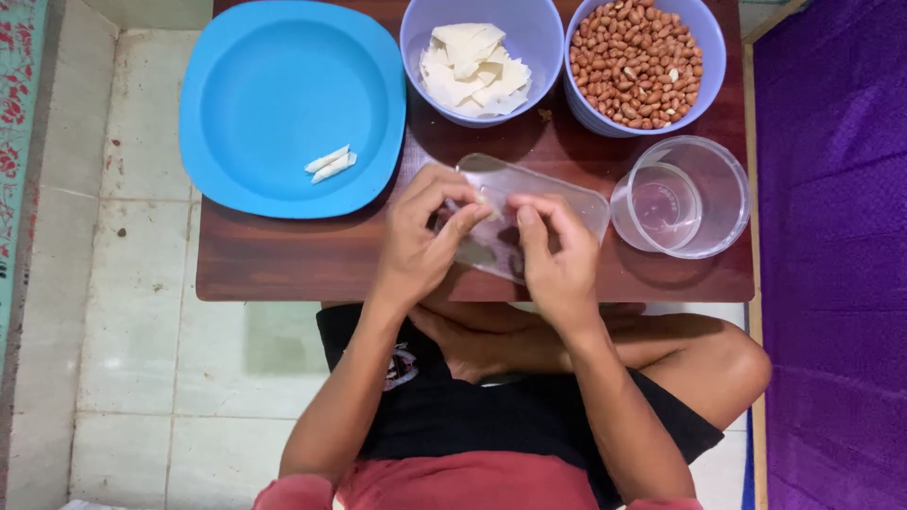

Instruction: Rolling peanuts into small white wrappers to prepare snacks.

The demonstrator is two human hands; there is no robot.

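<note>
While both hands' fingers (491,210) pinch one small wrapper piece (484,200) above the clear lid (567,203), roll it tightly near the desk's (283,260) front edge.

**Plastic, wood and tile**

The worktop (283,264) is dark reddish wood with a smooth, faintly shiny finish. The blue plate (283,104) looks like matt plastic, as do the two lilac bowls (416,57). The lid (557,203) under the hands and the round tub (718,189) are clear, glossy plastic. Floor tiles (142,359) are pale, glazed and stained. The purple cloth (831,236) looks soft and napped.
</note>
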